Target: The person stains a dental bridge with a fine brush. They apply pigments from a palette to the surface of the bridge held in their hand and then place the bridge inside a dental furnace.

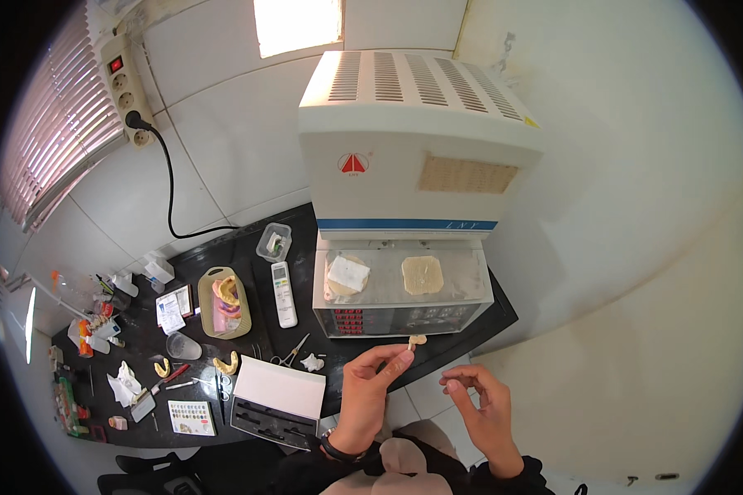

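A person's left hand [370,375] lifts a small pale cream, tooth-shaped piece [417,339] above the front edge of a black table [248,239], pinching it at the tips of thumb and forefinger so that it stands clear of the palm, apparently for a close look. The piece sits just in front of the control panel of a white box-shaped benchtop furnace [404,157], whose lowered tray carries two flat pale pads [422,274]. The right hand [477,394] hovers near, to the right and slightly lower; its fingers [458,378] are curled loosely together and hold nothing that can be seen. To the left lie a white remote control [283,294], an olive-green tray with pink and yellow dental casts [224,302], small steel scissors [291,353], a crumpled white wad [312,361], a yellow arch-shaped cast [226,364], a clear plastic cup [182,345] and an open case with a white lid [278,400]. A white power strip [128,91] hangs on the tiled wall, its black cable trailing down to the table.
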Motion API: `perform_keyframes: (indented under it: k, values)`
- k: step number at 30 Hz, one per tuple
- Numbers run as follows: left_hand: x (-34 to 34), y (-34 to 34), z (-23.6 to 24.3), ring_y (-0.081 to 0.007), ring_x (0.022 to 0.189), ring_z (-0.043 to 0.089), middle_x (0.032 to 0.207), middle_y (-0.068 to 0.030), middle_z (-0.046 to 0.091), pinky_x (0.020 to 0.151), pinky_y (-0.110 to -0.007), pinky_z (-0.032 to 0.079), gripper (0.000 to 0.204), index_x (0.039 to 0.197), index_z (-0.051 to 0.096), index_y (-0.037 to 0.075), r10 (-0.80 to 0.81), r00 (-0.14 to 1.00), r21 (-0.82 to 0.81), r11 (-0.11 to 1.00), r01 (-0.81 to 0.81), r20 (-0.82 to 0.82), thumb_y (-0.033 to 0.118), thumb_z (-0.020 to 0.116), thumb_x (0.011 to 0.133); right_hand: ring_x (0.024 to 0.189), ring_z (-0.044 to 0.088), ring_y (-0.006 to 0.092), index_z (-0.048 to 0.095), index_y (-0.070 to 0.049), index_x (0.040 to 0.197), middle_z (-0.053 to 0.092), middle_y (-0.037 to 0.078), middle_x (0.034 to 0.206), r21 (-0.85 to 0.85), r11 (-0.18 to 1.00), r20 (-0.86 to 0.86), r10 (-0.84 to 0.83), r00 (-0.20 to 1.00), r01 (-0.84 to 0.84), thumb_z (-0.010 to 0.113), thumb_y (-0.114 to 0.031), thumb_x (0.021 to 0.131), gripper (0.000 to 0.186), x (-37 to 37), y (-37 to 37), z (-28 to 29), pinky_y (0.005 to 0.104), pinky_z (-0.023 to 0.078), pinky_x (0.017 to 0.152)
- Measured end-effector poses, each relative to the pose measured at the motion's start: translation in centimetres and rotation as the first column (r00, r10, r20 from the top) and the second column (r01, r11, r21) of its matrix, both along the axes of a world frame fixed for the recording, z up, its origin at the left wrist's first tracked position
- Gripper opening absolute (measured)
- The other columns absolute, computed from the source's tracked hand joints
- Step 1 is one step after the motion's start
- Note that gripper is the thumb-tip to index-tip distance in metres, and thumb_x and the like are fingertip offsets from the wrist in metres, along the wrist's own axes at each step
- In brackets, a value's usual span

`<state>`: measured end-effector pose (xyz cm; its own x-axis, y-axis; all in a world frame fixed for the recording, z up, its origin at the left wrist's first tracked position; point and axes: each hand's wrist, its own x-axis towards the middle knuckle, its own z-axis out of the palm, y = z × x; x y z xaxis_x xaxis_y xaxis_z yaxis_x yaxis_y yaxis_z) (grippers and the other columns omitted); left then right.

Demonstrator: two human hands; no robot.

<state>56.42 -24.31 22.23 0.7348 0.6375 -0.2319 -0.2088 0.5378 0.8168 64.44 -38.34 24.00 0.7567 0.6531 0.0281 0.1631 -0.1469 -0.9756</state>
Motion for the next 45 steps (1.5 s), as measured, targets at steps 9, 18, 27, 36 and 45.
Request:
perform_keyframes:
  k: [9,18,27,36,45]
  values:
    - [4.9,-2.6,0.8,-0.0099,0.077,0.058,0.086,-0.0059,0.064,0.071,-0.022,0.044,0.013,0.091,0.063,0.000,0.208,0.978,0.121,0.970,-0.209,0.019,0.002,0.065,0.078,0.080,0.056,0.0096,0.059,0.002,0.094,0.061,0.006,0.089,0.237,0.968,-0.369,0.170,0.914,-0.084,0.061,-0.007,0.082,0.016,6.2,2.1,0.8,0.0223,0.044,0.071]
    - [9.3,-4.1,0.5,-0.0056,0.073,0.053,0.079,-0.0027,0.061,0.066,-0.018,0.040,0.018,0.092,0.065,-0.001,0.378,0.925,0.238,0.903,-0.358,-0.043,0.002,0.068,0.075,0.078,0.056,0.0089,0.060,0.003,0.094,0.061,0.005,0.088,0.258,0.933,-0.390,0.339,0.856,-0.252,0.060,-0.008,0.083,0.016,12.1,0.2,-0.6,0.0222,0.045,0.072]
    - [11.4,0.8,-2.2,-0.0068,0.062,0.040,0.073,-0.0004,0.060,0.056,-0.022,0.032,0.015,0.085,0.067,0.002,0.512,0.845,0.621,0.715,-0.321,-0.152,0.007,0.071,0.071,0.079,0.056,0.0102,0.059,0.003,0.093,0.061,0.007,0.089,0.234,0.946,-0.431,0.307,0.848,-0.224,0.060,-0.011,0.084,0.017,15.0,-1.4,-2.7,0.0222,0.045,0.072]
    - [13.0,1.8,-2.7,-0.0145,0.071,0.042,0.073,-0.0019,0.061,0.065,-0.026,0.034,0.014,0.082,0.068,0.007,0.635,0.744,0.852,0.492,-0.181,-0.209,0.011,0.071,0.070,0.074,0.055,0.0106,0.058,0.001,0.092,0.059,0.006,0.083,0.182,0.965,-0.385,0.248,0.889,-0.191,0.059,-0.015,0.085,0.018,16.1,-1.3,-3.7,0.0230,0.043,0.069]
    - [13.2,2.4,-2.7,-0.0130,0.068,0.040,0.079,-0.0003,0.063,0.061,-0.026,0.032,0.012,0.080,0.067,0.006,0.656,0.740,0.867,0.447,-0.222,-0.148,0.010,0.071,0.069,0.079,0.049,0.0205,0.061,-0.007,0.092,0.057,0.005,0.087,-0.094,0.972,0.429,0.236,0.872,-0.216,0.065,-0.009,0.073,0.020,17.3,2.8,-2.1,0.0310,0.038,0.070]
